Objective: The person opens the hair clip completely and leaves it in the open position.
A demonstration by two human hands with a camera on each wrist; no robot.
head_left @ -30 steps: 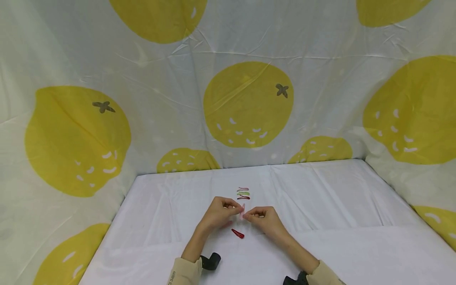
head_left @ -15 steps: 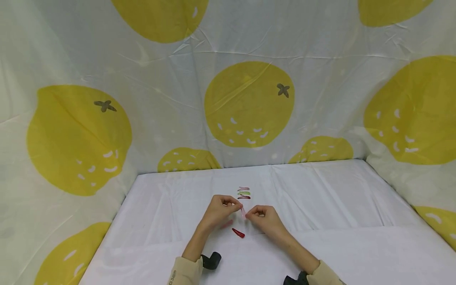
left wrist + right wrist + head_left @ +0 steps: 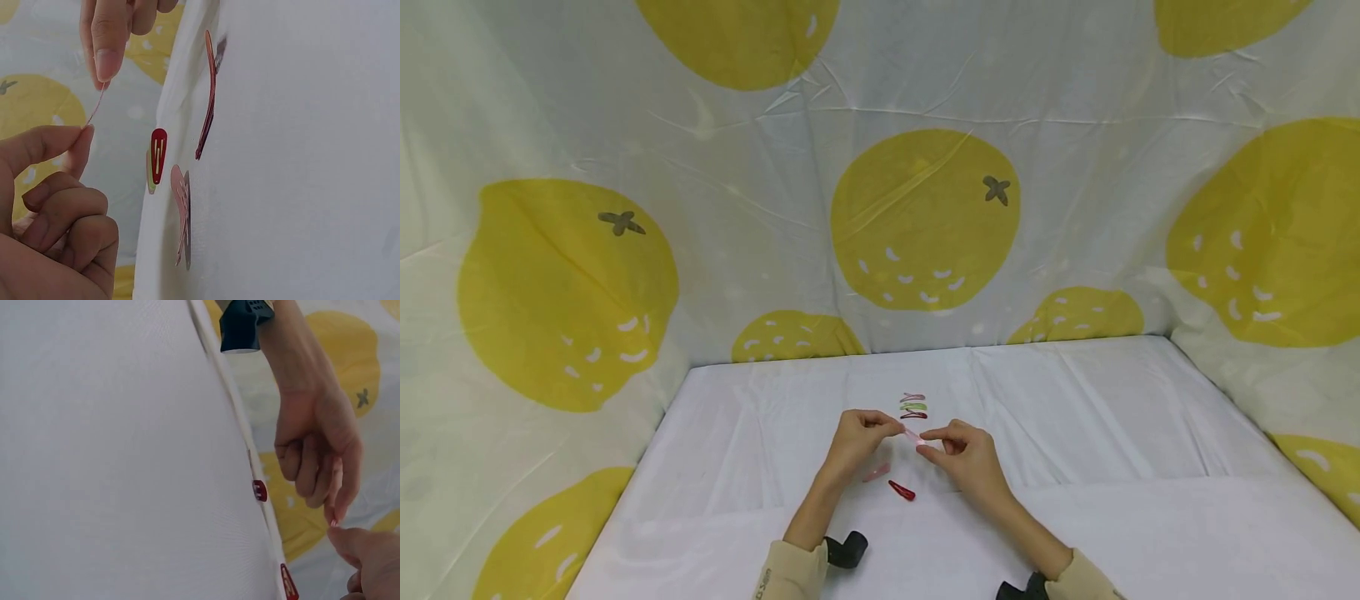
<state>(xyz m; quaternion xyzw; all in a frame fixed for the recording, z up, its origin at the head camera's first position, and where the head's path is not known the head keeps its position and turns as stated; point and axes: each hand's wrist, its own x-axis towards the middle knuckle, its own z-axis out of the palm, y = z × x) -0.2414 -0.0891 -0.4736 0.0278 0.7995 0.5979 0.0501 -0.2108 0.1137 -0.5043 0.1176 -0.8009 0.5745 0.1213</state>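
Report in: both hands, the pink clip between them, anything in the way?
Left hand, right hand: each pinching one end of the held pink clip. Clip raised off the table. Loose red clip lying nearer, untouched; no obstruction seen.

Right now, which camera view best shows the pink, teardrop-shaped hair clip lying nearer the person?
The left wrist view: the pink clip appears largest there, unobstructed. Head shows it whole but small; right wrist doesn't show it.
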